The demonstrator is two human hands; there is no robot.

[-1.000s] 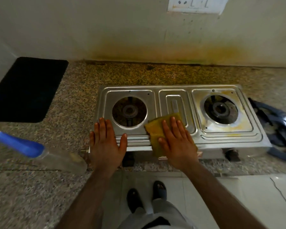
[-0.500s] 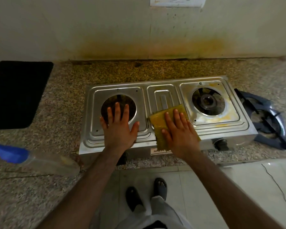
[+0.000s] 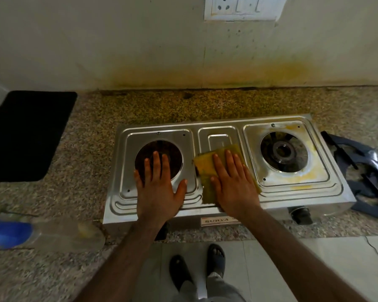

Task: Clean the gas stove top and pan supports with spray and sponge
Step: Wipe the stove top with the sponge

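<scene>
Both hands lay flat: left hand (image 3: 158,188) had slid up over the burner hole (image 3: 159,162); right hand (image 3: 234,184) still pressed the sponge (image 3: 205,168) mid-frame.

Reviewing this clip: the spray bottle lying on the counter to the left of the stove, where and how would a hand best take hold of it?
Probably round the clear body of the spray bottle, coming from above with the left hand. It lies on its side, blue head pointing left, so the barrel offers the broadest wrap. It is blurred, so its trigger cannot be made out.
</scene>
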